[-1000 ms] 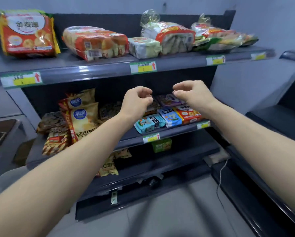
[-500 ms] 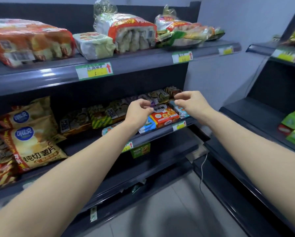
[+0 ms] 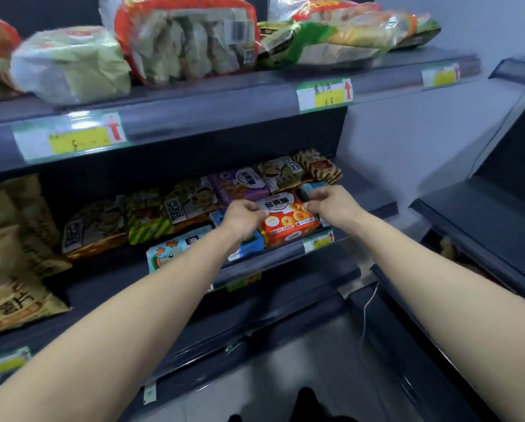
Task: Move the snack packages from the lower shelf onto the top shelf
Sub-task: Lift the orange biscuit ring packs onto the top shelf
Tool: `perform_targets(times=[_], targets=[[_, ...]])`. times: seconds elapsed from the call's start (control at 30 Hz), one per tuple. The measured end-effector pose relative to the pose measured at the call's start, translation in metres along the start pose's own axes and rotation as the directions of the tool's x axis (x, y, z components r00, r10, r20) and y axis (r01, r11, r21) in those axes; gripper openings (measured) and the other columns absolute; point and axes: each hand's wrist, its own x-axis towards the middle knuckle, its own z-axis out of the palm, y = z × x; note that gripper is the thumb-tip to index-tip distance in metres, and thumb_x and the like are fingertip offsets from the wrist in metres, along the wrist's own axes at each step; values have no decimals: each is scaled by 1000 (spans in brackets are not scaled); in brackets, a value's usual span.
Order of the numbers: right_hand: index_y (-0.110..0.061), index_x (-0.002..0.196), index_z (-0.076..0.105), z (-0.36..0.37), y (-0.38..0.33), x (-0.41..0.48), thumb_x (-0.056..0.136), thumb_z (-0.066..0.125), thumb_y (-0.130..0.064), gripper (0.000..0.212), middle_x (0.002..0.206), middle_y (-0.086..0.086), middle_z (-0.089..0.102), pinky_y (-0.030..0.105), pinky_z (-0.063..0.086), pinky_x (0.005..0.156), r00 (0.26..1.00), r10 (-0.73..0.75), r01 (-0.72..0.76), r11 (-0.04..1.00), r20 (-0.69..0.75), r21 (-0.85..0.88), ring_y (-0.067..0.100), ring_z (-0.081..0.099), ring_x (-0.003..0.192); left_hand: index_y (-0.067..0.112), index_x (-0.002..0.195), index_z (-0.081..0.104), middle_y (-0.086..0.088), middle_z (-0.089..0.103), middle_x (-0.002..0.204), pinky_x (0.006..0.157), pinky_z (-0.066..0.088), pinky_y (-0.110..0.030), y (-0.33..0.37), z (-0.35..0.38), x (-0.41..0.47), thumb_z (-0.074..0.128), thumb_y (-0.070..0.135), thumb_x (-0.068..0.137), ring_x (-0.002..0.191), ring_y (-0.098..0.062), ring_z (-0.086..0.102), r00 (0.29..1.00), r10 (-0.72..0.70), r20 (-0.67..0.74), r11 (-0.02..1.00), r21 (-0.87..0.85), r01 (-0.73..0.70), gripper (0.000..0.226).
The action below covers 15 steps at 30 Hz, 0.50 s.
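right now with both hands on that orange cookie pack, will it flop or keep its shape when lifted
The orange cookie pack looks blocky with squared edges, so it probably keeps its shape. Its glossy wrapper may slip, so the left hand and right hand holding opposite ends seems sensible.

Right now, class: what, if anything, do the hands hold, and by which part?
The orange pack, lying on the lower shelf. The left hand grips its upper left edge and the right hand grips its upper right edge.
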Motion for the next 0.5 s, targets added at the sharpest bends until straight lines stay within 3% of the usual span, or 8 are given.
perform_targets(times=[0.07,0.13,0.23,0.33,0.5], targets=[[-2,132,52,-3,9,21,86,68,-18,51,129,12,59,35,42,104,998,10,-9,1000,60,-21,25,56,118,2,116,54,-15,59,100,75,48,-32,-1,13,14,65,17,87,87,-23,54,999,-34,-36,999,-7,33,35],[-1,133,50,-6,17,42,85,69,-18,54,129,14,59,36,42,105,992,23,-20,999,125,-26,25,56,117,1,123,52,-15,61,116,93,50,-39,-3,26,26,66,22,87,103,-27,59,993,-82,-80,997,-19,81,44],[-1,136,45,-9,27,69,87,67,-19,57,133,14,55,31,42,102,978,25,-14,998,207,-58,24,55,118,-1,131,46,-17,54,131,103,44,-43,-2,44,35,64,22,88,117,-31,55,983,-145,-116,987,-90,135,52],[-2,142,39,-10,34,90,90,63,-21,60,137,13,51,23,41,86,955,42,-16,996,293,-90,18,53,110,-2,133,44,-13,54,130,103,41,-37,-2,55,40,59,22,92,120,-29,52,970,-191,-151,979,-106,176,49],[3,138,39,-8,45,111,93,59,-21,55,140,15,47,26,38,95,917,87,-20,985,390,-173,27,47,125,1,127,49,-10,59,125,104,43,-42,-1,65,45,61,19,91,115,-28,56,954,-260,-150,960,-143,239,43]])
